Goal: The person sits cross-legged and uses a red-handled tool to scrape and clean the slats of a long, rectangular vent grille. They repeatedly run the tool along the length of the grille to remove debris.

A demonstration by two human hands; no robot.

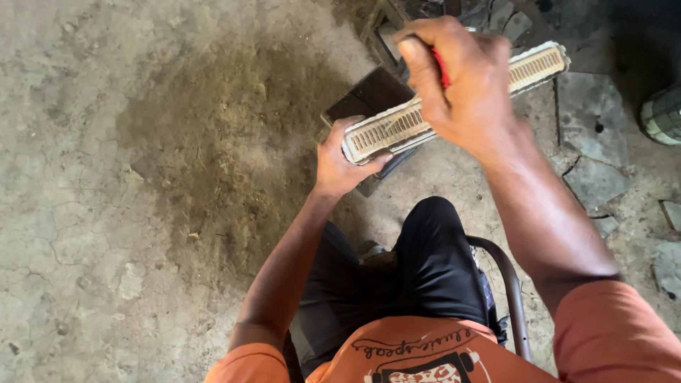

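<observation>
While L hand (344, 159) grips slotted bar (386, 131) end, R hand (461, 81) covers middle.

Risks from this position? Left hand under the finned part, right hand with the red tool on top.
1. Left hand grips only one end of the long grey finned metal block; it could twist or drop onto the cracked concrete floor.
2. Right hand presses the red-handled tool near the left fingers; a slip might jab them or bend fins.

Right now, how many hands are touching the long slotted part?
2. The left hand grips the near end of the slotted part from below; the right hand covers its middle, holding a red-handled tool.
</observation>
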